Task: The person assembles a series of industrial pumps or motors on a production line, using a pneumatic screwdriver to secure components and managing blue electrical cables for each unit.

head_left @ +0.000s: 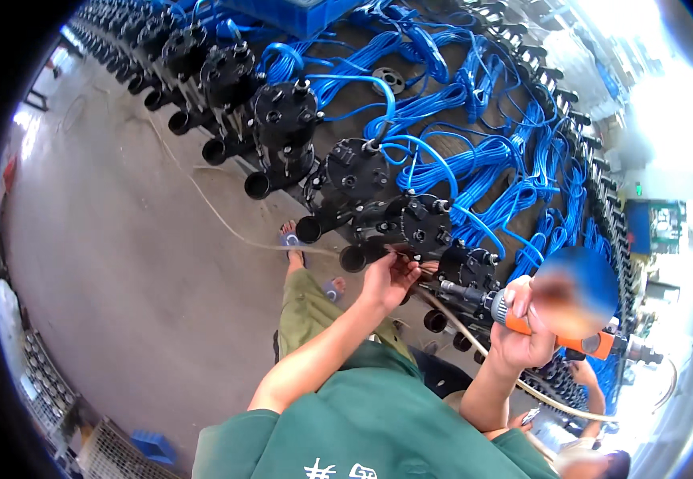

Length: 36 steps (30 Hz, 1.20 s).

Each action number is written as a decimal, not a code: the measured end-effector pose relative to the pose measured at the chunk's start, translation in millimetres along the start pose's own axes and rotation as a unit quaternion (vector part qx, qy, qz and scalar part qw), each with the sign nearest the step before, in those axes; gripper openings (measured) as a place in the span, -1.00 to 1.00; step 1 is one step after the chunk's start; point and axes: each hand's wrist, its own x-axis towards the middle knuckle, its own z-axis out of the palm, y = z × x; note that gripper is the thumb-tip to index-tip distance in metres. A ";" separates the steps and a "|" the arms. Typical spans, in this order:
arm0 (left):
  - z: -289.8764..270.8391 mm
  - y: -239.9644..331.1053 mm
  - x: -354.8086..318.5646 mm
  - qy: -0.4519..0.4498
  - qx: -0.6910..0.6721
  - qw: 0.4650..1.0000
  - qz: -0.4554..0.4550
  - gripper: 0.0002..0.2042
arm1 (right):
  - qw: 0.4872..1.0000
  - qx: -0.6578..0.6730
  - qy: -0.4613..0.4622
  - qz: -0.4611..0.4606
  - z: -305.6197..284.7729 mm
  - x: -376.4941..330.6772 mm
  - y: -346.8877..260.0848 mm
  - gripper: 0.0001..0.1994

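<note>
My right hand point(522, 331) is wrapped round an orange and black air screwdriver point(596, 345). The tool lies nearly level, its metal tip pointing left at a black pump-like cylinder point(467, 267). An air hose point(558, 405) loops round to the tool's back end. My left hand point(390, 281) is by the lower part of the neighbouring black cylinder point(418, 226), fingers bent together at its edge. Whatever they pinch is too small to make out. Copper-coloured pieces show just right of those fingertips. A round blurred patch covers the area beside my right hand.
Rows of black cylinders point(285, 112) with short side pipes run along both edges. Between them lie coiled blue cables point(474, 164) and a blue crate point(302, 12). Grey floor point(147, 279) spreads to the left. A co-worker's arm point(590, 387) shows at lower right.
</note>
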 end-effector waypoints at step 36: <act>21.2 73.2 3.5 -0.101 0.726 0.484 0.477 0.20 | 0.986 -0.032 -0.129 0.102 19.6 9.6 70.9 -0.61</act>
